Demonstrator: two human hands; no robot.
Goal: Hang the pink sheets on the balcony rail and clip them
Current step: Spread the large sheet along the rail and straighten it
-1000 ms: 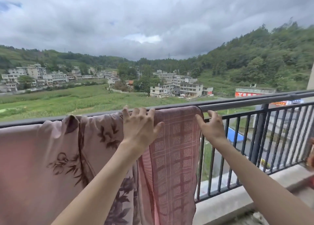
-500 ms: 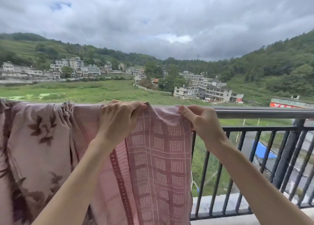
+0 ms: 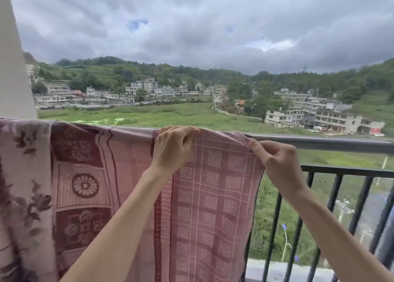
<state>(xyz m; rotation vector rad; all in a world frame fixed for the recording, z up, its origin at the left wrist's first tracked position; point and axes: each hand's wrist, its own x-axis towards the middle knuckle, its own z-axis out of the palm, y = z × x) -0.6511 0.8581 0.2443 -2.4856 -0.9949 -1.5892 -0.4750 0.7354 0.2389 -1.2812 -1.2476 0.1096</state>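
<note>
A pink checked sheet (image 3: 215, 196) with dark red borders hangs over the balcony rail (image 3: 332, 143). My left hand (image 3: 172, 149) grips its top fold on the rail. My right hand (image 3: 279, 164) pinches the sheet's right top corner, just below the rail. A paler pink sheet with a dark leaf print (image 3: 23, 185) is draped over the rail at the far left, and the checked sheet lies next to it. No clips are in view.
Dark vertical bars (image 3: 336, 207) stand bare below the rail on the right. A pale wall pillar (image 3: 12, 68) rises at the far left. A concrete ledge (image 3: 283, 271) runs under the bars. Beyond lie fields, buildings and hills.
My hands went from resting on the rail top to gripping the checked sheet's upper edge. More of that sheet now lies spread along the rail to the left. The view turned left.
</note>
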